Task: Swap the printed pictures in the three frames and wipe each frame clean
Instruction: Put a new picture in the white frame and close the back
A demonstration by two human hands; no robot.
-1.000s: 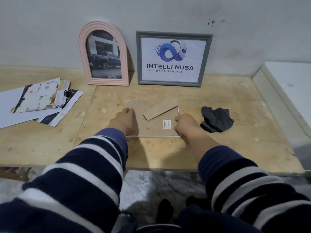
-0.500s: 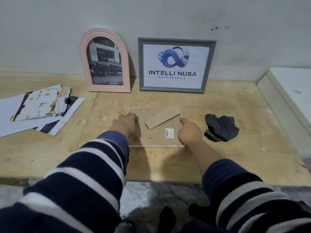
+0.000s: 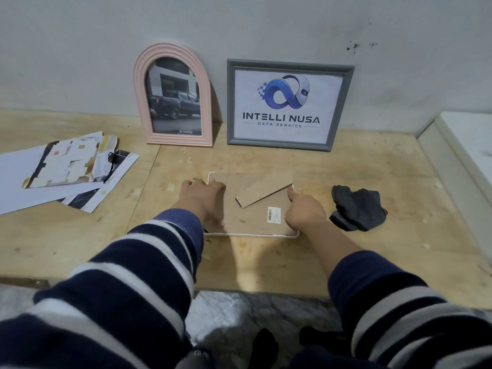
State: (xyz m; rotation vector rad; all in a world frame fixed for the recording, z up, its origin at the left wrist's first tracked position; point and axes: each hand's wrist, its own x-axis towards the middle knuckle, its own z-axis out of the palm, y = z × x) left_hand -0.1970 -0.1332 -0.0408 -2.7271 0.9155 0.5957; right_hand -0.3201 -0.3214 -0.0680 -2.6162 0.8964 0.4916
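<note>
lying face down on a plywood table (image 3: 266, 262) is a white frame (image 3: 250, 234), its brown backing board (image 3: 250, 217) facing up, with a cardboard stand flap (image 3: 263, 191) lying aslant across the board and a small barcode sticker (image 3: 274, 214) near the right side. the left hand (image 3: 203, 201) rests over the frame's left edge, fingers bent down onto the board and rim; whether they pinch a tab cannot be told. the right hand (image 3: 303, 210) has its fingers curled, with one fingertip pressing at the frame's right edge just beside the end of the flap (likely working a retaining clip, though none is visible).

against the wall stand a pink arched frame (image 3: 173, 95) holding a dark truck photo and a grey rectangular frame (image 3: 288, 105) holding a logo print. a loose pile of printed pictures (image 3: 66, 169) lies well to the left; a dark cloth (image 3: 356, 207) sits crumpled just right of the right hand.

risks, as a judgement: prying one-sidedly could bend or snap the thin backing board or tear off the flap. lifting the frame with the board loosened could let the glazing slip out and crack. bare fingers may smudge the front, so the wiping matters afterwards.
</note>
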